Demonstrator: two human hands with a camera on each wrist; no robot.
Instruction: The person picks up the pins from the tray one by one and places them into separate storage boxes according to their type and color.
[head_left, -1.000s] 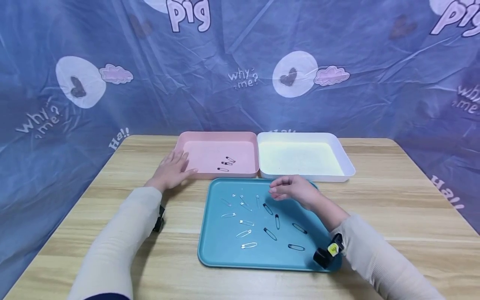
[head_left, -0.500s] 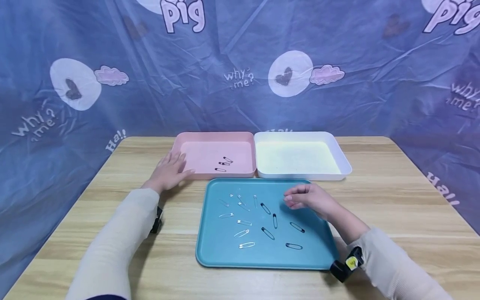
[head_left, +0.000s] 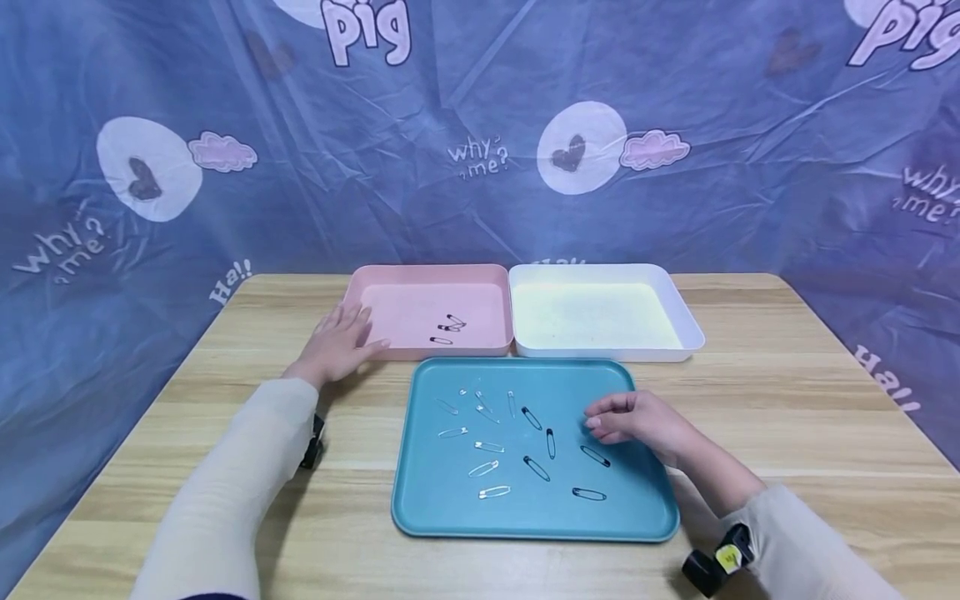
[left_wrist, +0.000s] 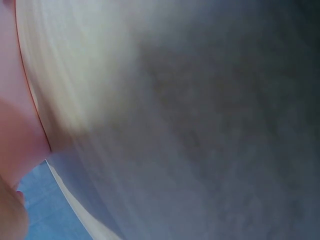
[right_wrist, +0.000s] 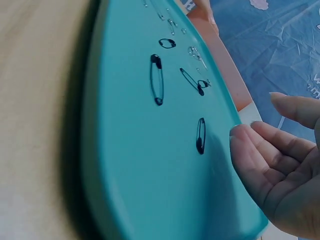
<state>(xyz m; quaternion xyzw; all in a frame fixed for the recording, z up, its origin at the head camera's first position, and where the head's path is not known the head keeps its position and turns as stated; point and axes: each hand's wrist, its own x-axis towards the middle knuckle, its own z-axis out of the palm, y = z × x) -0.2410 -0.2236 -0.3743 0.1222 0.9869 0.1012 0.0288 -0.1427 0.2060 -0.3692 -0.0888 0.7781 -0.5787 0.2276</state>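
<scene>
My left hand [head_left: 335, 343] rests with spread fingers at the left wall of the pink tray [head_left: 431, 353], thumb along its near corner. Over the right part of the teal tray [head_left: 525, 523] hovers my right hand [head_left: 645, 425]; in the right wrist view its fingers are loosely bent, the thumb apart, nothing between them. The nearest black safety pin [head_left: 596, 456] lies just below its fingertips. Several more black safety pins [head_left: 537, 468] are scattered over the middle and right of the teal tray. Silver safety pins [head_left: 483, 468] lie on its left half.
Several black safety pins [head_left: 441, 340] lie inside the pink tray. Beside it, touching, stands a white tray [head_left: 603, 353]. Both trays sit behind the teal one on the wooden table [head_left: 787, 400]. A blue printed cloth [head_left: 390, 192] hangs at the back.
My right hand has moved from the back of the teal tray near the white tray to the right and towards me. The left hand stays at the pink tray.
</scene>
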